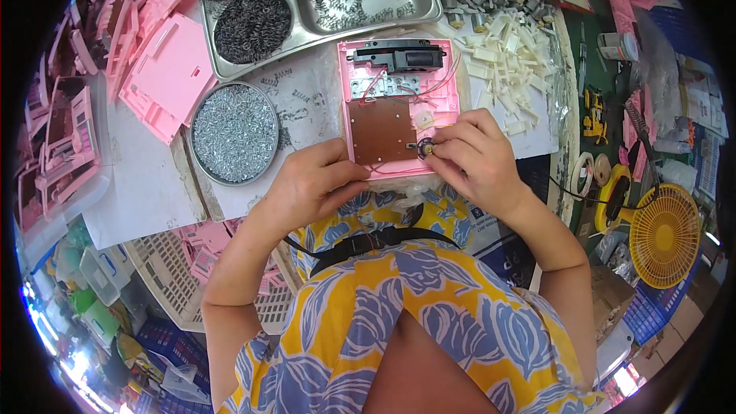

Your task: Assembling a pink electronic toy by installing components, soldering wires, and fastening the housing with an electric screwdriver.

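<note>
1. Leaning at the far left: pink plastic housings, some with brown boards; a flat pink panel (170, 69) lies next inward.
2. White sheet (138, 188) covers the work surface; cream slatted crate (161, 272) stands below its near edge.
3. Round metal dish (234, 182) holds small silvery pieces (234, 130). Steel tray (303, 34), just beyond, holds dark springs (249, 31).
4. Left hand (310, 182) at the near left corner of the pink casing (443, 113), thumb and fingers drawn close; cannot tell whether anything is between them.
5. Casing: on the surface before the person, open side up. Long axis runs away from the body; the end with the black module (399, 56) points outward, brown board (379, 130) nearer.
6. Right hand (483, 159) pinches a small round part (425, 148) over the casing's near right area.
7. White plastic pieces (510, 69) heaped beyond; far right, a yellow fan (664, 236).
</note>
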`<state>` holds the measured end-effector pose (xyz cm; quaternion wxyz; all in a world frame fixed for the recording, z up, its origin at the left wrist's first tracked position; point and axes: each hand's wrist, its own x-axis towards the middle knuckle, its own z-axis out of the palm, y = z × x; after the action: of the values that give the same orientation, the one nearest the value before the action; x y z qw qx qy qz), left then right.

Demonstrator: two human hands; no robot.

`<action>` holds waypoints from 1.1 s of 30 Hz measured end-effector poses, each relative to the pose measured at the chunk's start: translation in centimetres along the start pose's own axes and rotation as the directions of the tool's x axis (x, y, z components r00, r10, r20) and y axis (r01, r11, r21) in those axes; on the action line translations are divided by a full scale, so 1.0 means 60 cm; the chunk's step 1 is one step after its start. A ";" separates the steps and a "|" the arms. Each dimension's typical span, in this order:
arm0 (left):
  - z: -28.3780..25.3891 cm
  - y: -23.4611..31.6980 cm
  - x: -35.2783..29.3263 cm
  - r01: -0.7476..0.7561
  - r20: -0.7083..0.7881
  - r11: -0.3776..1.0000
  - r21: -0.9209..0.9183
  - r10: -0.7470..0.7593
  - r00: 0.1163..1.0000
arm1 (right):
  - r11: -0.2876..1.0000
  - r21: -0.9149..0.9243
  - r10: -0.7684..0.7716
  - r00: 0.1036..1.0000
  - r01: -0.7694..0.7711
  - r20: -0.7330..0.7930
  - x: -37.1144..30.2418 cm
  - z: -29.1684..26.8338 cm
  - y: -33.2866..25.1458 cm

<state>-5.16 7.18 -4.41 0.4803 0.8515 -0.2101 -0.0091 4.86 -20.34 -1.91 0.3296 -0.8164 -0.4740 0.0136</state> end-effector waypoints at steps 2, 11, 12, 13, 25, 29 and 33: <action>-0.003 0.000 -0.001 -0.001 0.011 1.000 0.015 0.001 1.000 | 0.993 0.095 0.065 0.997 -0.069 0.041 0.005 -0.024 0.013; -0.050 0.030 0.039 0.076 0.246 0.993 0.087 -0.095 0.964 | 0.931 -0.354 0.004 0.965 0.092 0.261 0.023 -0.077 0.115; -0.068 0.034 0.057 0.115 0.282 0.992 0.057 -0.127 0.951 | 0.931 -0.349 -0.010 0.963 0.107 0.268 0.028 -0.077 0.122; -0.085 0.035 0.078 0.149 0.318 0.989 0.024 -0.149 0.936 | 0.929 -0.350 -0.019 0.961 0.119 0.275 0.031 -0.078 0.127; -0.114 -0.092 0.340 0.354 -0.145 0.472 0.807 -0.422 0.895 | 0.912 0.156 0.409 0.876 -0.380 -0.258 -0.003 -0.109 0.144; -0.106 -0.098 0.344 0.250 -0.078 0.441 0.862 -0.372 0.925 | 0.814 0.396 0.551 0.780 -0.425 -0.296 -0.004 -0.093 0.156; -0.110 -0.095 0.315 0.109 -0.146 0.617 0.779 0.009 0.989 | 0.708 0.608 0.575 0.792 -0.358 -0.204 0.030 -0.083 0.130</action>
<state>15.50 8.17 -2.04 0.0730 0.9797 -0.1360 0.1277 13.46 -24.15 -1.78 0.6158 -0.7700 -0.1502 0.0730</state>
